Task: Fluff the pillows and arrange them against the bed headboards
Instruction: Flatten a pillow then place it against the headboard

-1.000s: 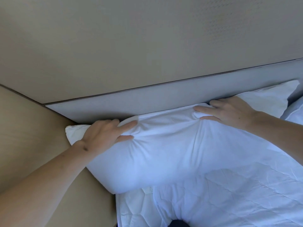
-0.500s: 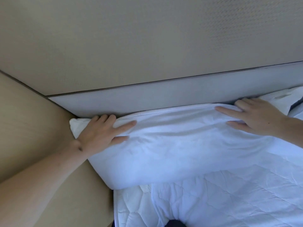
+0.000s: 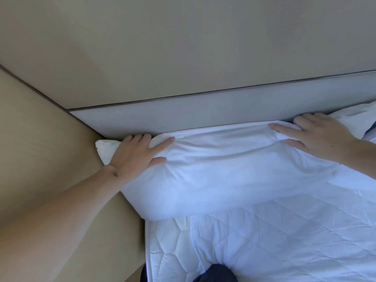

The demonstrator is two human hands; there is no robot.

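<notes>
A white pillow (image 3: 213,176) lies across the head of the bed, its top edge against the grey headboard (image 3: 203,117). My left hand (image 3: 138,155) presses flat on the pillow's left end, fingers straight and spread. My right hand (image 3: 321,137) rests flat on the pillow's right end near the top edge, fingers extended. A second white pillow (image 3: 354,117) shows partly behind my right hand at the far right.
A white quilted mattress cover (image 3: 264,241) fills the lower right. A beige wall (image 3: 44,159) runs close along the bed's left side, and another beige wall (image 3: 183,47) rises above the headboard. A dark object (image 3: 215,274) sits at the bottom edge.
My right hand has slid right along the pillow's top edge, from its middle to its right end. The pillow top now lies flatter against the headboard. My left hand stays on the left end.
</notes>
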